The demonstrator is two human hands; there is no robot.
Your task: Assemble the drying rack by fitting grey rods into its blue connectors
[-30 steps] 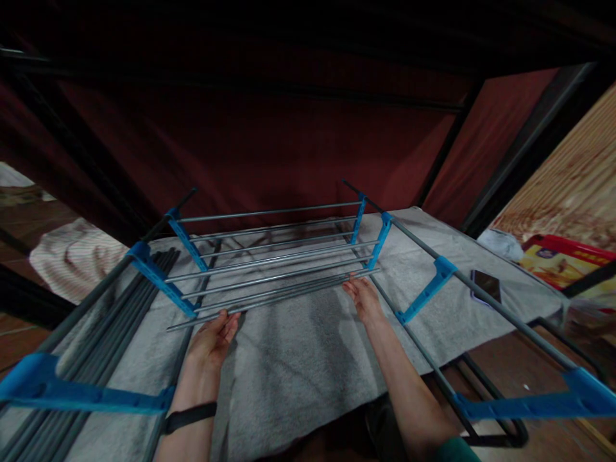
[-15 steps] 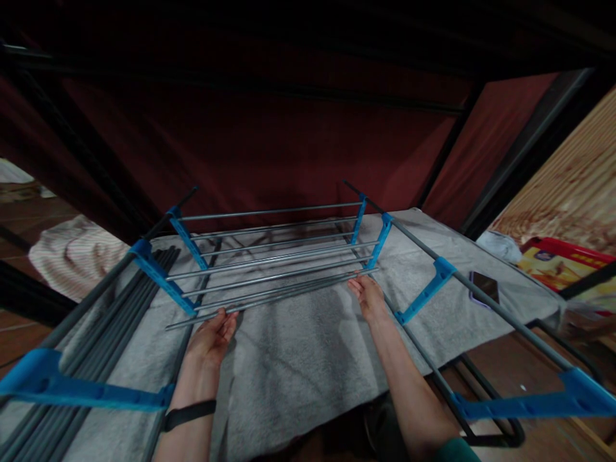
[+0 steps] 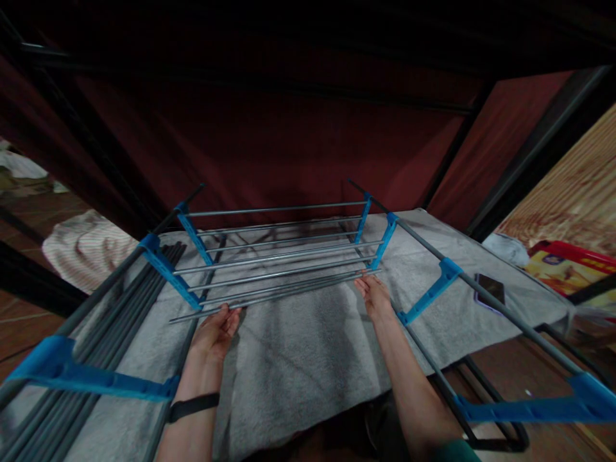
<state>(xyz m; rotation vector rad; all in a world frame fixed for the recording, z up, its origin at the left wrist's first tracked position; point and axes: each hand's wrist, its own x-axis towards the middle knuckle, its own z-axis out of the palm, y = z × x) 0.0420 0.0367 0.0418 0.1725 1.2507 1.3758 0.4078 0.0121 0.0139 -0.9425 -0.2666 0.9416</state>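
A rack frame of grey tubes and blue plastic brackets [image 3: 166,273] lies before me, with several crossbars [image 3: 279,259] between its two sides. Close along its nearest crossbar runs a loose grey tube [image 3: 298,290], its left end poking out past the lowest blue bracket. My left hand [image 3: 217,330], palm up with curled fingers, is closed on this tube near its left end. Near the other end, my right hand [image 3: 374,294] pinches the same tube just below the right-side bracket [image 3: 384,240]. Both thumbs are partly hidden.
A bundle of grey tubes [image 3: 120,317] lies on the grey cloth [image 3: 308,366] at left. A phone [image 3: 489,290] rests at right, beyond the frame's side tube [image 3: 423,244]. Nearer blue brackets [image 3: 430,292] stick inward. Dark posts and a red-yellow box [image 3: 568,269] stand around.
The view has shifted slightly, so everything sits a little further right. Both hands keep their hold on the tube, which has barely moved against the rack.
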